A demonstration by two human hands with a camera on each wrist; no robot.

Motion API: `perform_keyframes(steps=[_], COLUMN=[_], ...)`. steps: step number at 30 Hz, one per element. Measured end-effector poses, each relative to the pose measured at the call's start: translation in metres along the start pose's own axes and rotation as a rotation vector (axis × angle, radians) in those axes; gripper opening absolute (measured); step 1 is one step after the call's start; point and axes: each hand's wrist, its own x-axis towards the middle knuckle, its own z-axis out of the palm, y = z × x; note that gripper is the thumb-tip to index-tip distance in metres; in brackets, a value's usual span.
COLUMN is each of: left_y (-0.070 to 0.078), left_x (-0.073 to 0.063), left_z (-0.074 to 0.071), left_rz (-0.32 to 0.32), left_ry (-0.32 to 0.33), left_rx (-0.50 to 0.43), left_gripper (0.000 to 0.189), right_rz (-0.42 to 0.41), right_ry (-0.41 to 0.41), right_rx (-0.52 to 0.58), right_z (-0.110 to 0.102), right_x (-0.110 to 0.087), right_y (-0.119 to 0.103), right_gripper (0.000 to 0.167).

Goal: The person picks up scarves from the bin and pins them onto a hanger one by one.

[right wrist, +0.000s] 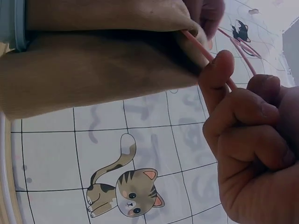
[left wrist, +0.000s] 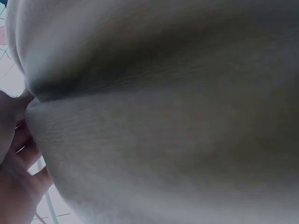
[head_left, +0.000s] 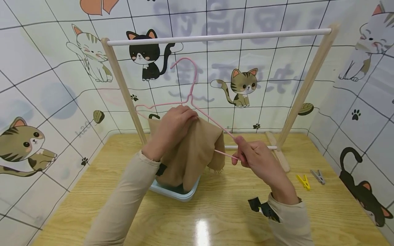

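A tan fringed cloth (head_left: 187,160) hangs over the lower bar of a pink clothes hanger (head_left: 195,77), its bottom dropping into a light blue basin (head_left: 183,197). My left hand (head_left: 176,124) grips the cloth's upper edge, just below the hanger's neck. With my right hand (head_left: 257,155) I hold the hanger by its right end, fingers curled around the wire, as the right wrist view also shows. The hook points up and left, touching nothing. In the left wrist view the cloth (left wrist: 154,135) fills most of the picture, with fingers (left wrist: 28,154) at its edge.
Behind the hands stands a drying rack with a white top rail (head_left: 215,37) and wooden posts. A yellow clothespin (head_left: 304,182) and a grey clothespin (head_left: 318,176) lie on the wooden table (head_left: 227,212) at right. Cat-patterned walls enclose the table at the back and sides.
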Motion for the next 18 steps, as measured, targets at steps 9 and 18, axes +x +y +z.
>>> perform_keyframes(steps=[9, 18], left_y=[-0.002, -0.001], left_x=[-0.013, -0.020], left_z=[0.011, 0.011], left_rz=[-0.134, -0.095], left_ry=[-0.352, -0.423], left_rx=[-0.082, 0.064], left_gripper=[0.030, 0.051], right_rz=[0.047, 0.071], right_ry=[0.087, 0.108], right_rx=[-0.006, 0.024], right_z=[0.002, -0.002], right_x=[0.001, 0.001], right_y=[-0.002, 0.000], right_gripper=[0.069, 0.070])
